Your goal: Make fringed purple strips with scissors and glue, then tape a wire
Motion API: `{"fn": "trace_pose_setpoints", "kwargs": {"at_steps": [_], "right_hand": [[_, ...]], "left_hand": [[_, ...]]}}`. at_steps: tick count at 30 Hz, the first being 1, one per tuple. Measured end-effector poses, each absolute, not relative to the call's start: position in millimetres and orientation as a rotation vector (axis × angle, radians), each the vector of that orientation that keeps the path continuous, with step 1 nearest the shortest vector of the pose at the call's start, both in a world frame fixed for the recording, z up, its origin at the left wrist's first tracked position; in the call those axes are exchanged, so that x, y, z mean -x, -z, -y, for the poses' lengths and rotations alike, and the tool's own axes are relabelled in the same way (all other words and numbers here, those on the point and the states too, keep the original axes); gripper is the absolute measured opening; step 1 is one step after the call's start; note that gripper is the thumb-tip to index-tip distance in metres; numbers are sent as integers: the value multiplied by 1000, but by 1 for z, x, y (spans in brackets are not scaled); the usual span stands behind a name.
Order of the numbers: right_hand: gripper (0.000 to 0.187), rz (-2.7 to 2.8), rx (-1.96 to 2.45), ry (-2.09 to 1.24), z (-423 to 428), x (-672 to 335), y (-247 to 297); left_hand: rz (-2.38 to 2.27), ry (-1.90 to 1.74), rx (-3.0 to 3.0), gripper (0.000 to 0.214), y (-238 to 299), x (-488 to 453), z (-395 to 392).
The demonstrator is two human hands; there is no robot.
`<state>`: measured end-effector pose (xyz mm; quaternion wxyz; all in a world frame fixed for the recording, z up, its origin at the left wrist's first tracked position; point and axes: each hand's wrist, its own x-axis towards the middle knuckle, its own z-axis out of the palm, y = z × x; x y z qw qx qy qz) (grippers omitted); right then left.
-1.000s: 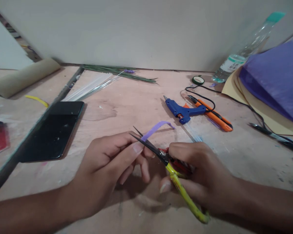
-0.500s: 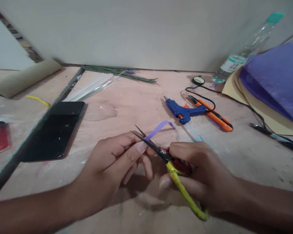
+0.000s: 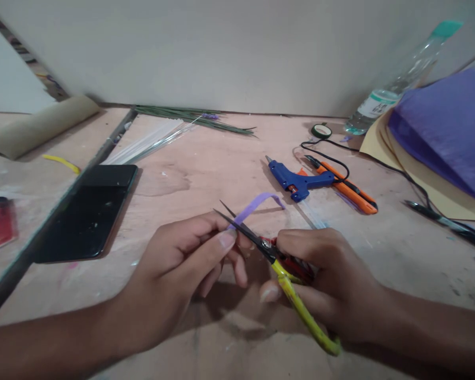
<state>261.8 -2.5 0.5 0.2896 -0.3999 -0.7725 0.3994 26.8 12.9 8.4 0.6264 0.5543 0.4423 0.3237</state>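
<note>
One purple strip arches toward two o'clock from the left hand, which I see on my feed pinching its end, while the right hand grips scissors aimed at ten o'clock, parted blades crossing the strip nearer the left hand.

A pale, stained wooden tabletop, split at left by a dark seam, carries everything. Far left lies a cardboard tube; nearer, a black smartphone beside the seam. Thin green stems lie along the far edge. Right of centre are a blue hot-glue gun, an orange utility knife (blade end pointing far left) and, farther, a tape roll. A black pen lies at right.
</note>
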Motion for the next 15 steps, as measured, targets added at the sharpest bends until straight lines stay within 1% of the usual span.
{"fn": "trace_pose_setpoints", "kwargs": {"at_steps": [6, 11, 15], "right_hand": [[57, 2085, 1057, -1060, 3, -261, -1], [62, 2080, 1088, -1034, 3, -262, 0], [61, 2083, 1093, -1058, 3, -263, 2]], "left_hand": [[-1016, -741, -1270, 30, -10, -27, -11], [-1007, -724, -1272, 34, -9, -26, -9], [-996, -736, -1290, 34, -9, -25, -12]]}}
